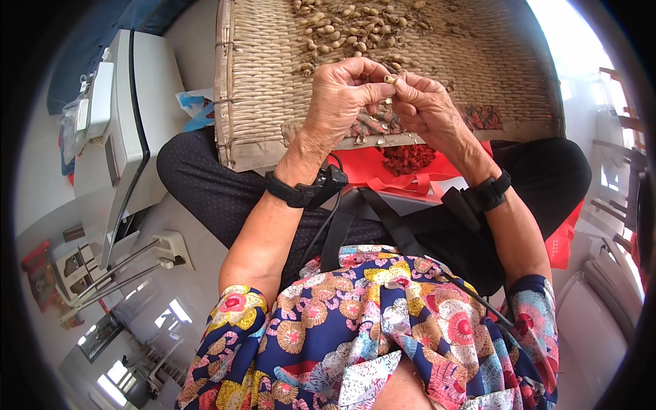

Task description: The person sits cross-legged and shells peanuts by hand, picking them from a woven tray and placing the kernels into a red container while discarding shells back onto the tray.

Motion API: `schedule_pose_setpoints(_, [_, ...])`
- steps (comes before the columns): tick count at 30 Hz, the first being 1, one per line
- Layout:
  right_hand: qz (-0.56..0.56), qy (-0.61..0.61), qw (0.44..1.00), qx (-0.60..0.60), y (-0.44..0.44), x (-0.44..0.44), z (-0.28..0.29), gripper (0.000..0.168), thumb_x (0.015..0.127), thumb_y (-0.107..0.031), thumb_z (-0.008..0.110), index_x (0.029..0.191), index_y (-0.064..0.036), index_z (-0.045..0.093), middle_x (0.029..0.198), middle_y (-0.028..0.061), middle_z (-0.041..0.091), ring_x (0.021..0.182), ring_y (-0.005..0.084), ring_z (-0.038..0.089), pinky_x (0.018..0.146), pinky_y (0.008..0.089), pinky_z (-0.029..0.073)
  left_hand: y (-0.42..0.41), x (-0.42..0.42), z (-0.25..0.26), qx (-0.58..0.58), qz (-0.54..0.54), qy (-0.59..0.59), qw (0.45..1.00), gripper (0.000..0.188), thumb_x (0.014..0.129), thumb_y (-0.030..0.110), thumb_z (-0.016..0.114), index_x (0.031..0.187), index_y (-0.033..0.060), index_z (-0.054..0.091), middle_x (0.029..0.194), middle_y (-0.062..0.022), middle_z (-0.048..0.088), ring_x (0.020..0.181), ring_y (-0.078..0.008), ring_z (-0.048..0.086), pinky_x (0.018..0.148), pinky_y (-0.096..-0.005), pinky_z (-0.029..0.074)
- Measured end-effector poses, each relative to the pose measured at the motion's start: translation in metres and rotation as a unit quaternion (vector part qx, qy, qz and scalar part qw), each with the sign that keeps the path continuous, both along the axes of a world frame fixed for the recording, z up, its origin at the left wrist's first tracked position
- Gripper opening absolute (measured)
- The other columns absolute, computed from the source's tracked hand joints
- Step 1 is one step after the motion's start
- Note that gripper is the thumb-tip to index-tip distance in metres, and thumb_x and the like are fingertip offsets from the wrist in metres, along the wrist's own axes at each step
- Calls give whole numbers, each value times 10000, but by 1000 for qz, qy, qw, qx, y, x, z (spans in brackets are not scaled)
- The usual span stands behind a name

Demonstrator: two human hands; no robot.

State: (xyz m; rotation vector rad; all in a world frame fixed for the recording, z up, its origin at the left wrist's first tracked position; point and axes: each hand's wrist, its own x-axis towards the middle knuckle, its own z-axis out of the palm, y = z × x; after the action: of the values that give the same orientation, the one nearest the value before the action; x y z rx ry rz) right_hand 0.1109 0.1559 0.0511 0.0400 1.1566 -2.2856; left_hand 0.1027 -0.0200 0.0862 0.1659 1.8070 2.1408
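Above the front edge of a woven wicker tray (266, 77), my two hands meet fingertip to fingertip. A small peanut pod (389, 79) with an opening in its end sits between them. My left hand (343, 95) touches it with thumb and index finger, and my right hand (428, 102) pinches it from the other side. Unshelled peanuts (353, 31) lie in a loose group on the tray beyond the hands. Small pale shell bits (379, 139) rest on a patterned cloth strip (479, 117) along the tray's near edge.
The tray rests across my legs. Below its front edge is a red bag (359, 164) holding dark red pieces (408, 160). A white appliance (128, 102) and a stool (171, 251) stand at left, with pale plastic chairs (589, 302) at lower right.
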Motion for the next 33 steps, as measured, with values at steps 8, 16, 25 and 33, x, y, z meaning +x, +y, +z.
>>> schedule_pose_setpoints(8, [-7,22,999,45,-2,1,4,184,929,-245,584,861,-76,608,550,-65,430,441,8,310,386,181,214,0,-1,-8,-38,35,75,996,117,802,22,686,907,-22,658,723,-22,626,582,-46,532,473,-209,515])
schedule_pose_setpoints(16, [-26,21,999,30,-3,3,-2,197,918,-239,602,846,-56,618,553,-56,447,434,12,311,391,182,207,4,5,3,-62,36,63,995,155,792,39,717,936,0,675,805,-24,662,701,-61,593,627,-179,496])
schedule_pose_setpoints(25, [-20,24,995,91,-5,6,4,239,919,-269,600,871,-40,647,557,-67,419,449,8,296,406,184,206,1,1,-14,-117,34,121,985,133,830,52,681,939,-19,653,812,-41,666,772,-93,650,625,-188,502])
schedule_pose_setpoints(33, [-22,31,993,108,-3,4,2,225,929,-258,578,812,-65,572,553,-62,421,423,18,284,384,187,193,4,5,-4,-83,19,53,995,144,834,51,675,958,-18,652,781,-24,653,645,-50,575,545,-179,474])
